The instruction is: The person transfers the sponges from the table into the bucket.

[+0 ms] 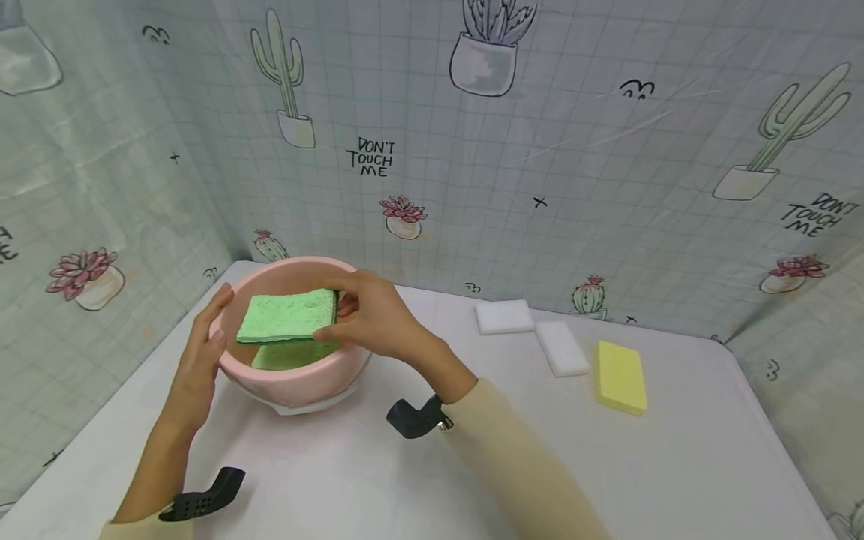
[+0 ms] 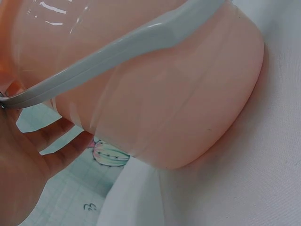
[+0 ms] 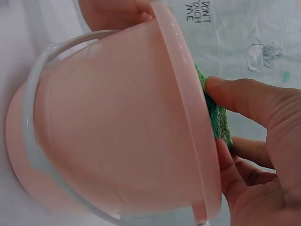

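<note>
I have the right hand [image 1: 381, 311] pinching a green sponge [image 1: 286, 316] by its three o'clock end, thumb nearer me and fingers on the far side. From that grip the sponge reaches out toward nine o'clock, over the mouth of the pink bucket [image 1: 300, 390]. Its long axis runs roughly three to nine, across the opening, and that alignment with the rim is what I judge the coming move turns on.

A second green sponge [image 1: 286, 357] lies inside the bucket, just past the held one's lower edge toward six o'clock; I cannot tell whether the two touch. My left hand [image 1: 200, 360] rests at the bucket's nine o'clock side with fingers fairly straight against it, holding no sponge.

The right is the hand nearer the other pieces. From the bucket, a white pad [image 1: 504, 316] and another white pad [image 1: 562, 349] lie out near three o'clock, with a yellow sponge [image 1: 619, 375] farther along, slightly past three, its long axis nearer twelve to six.
</note>
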Tool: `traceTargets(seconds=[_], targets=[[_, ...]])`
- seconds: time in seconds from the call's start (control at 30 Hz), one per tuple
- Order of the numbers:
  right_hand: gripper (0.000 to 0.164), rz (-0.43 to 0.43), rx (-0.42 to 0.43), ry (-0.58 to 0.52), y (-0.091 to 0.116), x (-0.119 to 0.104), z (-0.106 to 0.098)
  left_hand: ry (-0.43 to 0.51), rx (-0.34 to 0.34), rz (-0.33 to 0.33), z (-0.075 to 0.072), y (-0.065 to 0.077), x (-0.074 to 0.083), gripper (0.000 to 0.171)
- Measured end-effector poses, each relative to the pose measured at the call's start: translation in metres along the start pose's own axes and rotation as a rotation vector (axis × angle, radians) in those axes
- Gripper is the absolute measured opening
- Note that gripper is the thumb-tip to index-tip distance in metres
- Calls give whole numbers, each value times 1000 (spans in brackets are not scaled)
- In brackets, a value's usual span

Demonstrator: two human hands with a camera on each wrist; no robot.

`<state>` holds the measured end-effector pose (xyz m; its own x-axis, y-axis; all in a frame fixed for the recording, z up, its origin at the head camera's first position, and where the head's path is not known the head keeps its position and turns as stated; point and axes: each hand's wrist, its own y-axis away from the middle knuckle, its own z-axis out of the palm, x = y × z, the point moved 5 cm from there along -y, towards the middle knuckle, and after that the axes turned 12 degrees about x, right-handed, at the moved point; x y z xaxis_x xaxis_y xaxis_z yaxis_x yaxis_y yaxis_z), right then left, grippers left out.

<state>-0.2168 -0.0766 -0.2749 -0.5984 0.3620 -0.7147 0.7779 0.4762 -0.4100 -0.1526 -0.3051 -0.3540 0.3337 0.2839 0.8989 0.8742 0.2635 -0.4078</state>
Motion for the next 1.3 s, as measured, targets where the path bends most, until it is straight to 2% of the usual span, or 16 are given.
traceTargets(seconds=[0.33,0.67,1.0,1.03,1.2,1.23,1.3], targets=[[50,6,-40,39,-8,-4,15,7,-3,19,-1,0,2,53],[47,-7,-39,-2,-10,-11,18,4,-3,11,-1,0,1,54],[44,-1,-57,42,-10,-9,20,15,-2,14,-1,0,1,53],[43,-10,-59,71,-11,-9,20,13,-3,14,-1,0,0,53],[60,8,-96,200,-10,-7,19,-9,-7,0,-1,0,-1,53],[65,13,-98,209,-9,-7,18,-14,-6,-5,-1,0,-1,53],[65,50,-100,159,-8,-6,16,-13,-4,-8,0,0,-1,54]])
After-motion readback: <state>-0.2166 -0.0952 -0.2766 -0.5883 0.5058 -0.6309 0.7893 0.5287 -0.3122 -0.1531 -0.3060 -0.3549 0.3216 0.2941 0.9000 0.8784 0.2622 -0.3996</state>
